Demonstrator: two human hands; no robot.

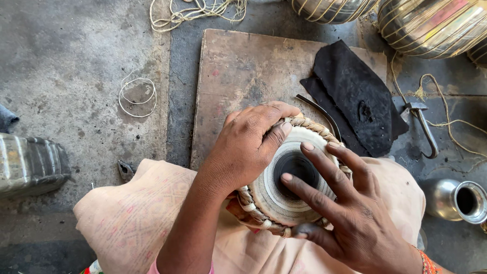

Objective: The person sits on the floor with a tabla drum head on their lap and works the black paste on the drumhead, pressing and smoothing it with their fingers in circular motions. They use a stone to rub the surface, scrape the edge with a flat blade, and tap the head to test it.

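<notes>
A small drum (274,195) with a pale skin head, a black round patch in its middle and a braided rim rests on my lap over a peach cloth (137,208). My left hand (248,144) grips the drum's upper left rim, thumb lying on the skin. My right hand (345,208) lies over the right side with fingers spread, two fingertips touching the black patch and the thumb hooked under the near rim.
A worn wooden board (233,76) lies ahead with a black cloth piece (355,96) and a thin curved metal strip (317,109). A small hammer (423,127) and metal cup (464,200) sit right. Shiny metal drum shells (431,23) stand behind; cord loop (137,96) lies left.
</notes>
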